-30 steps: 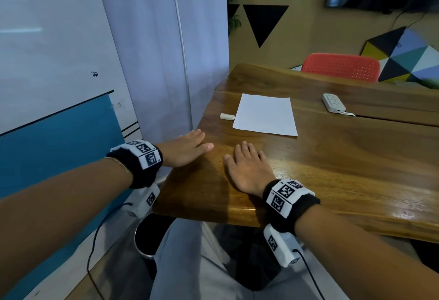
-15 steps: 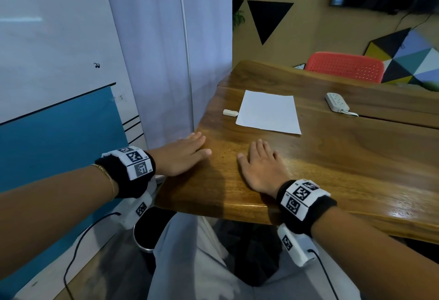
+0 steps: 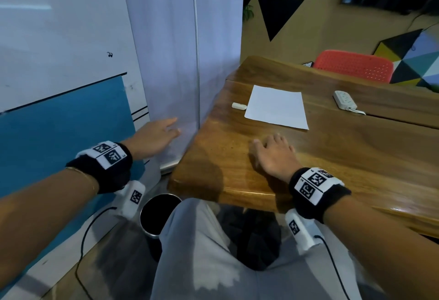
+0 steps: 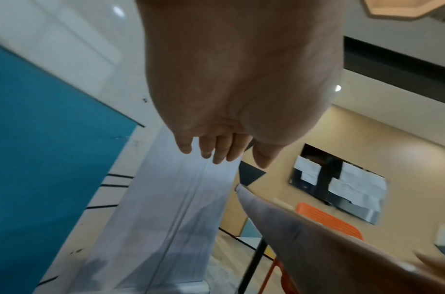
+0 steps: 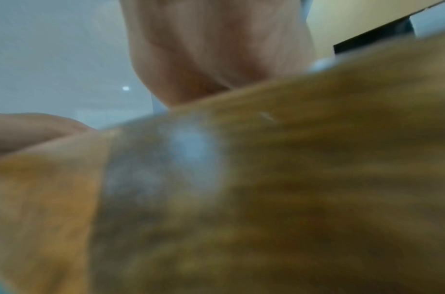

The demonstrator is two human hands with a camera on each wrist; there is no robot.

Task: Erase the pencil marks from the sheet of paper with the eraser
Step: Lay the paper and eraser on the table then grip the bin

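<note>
Nothing is yet grasped: with the left hand (image 3: 155,137) released off the bench (image 3: 356,157) and the right hand (image 3: 273,155) flat, the eraser (image 3: 238,106) beside the paper (image 3: 276,107) must first be reached.

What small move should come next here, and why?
Probably reach the left hand, open and off the table's left edge, forward to the eraser. It lies untouched beside the paper's left edge; the right hand rests on the table.
</note>
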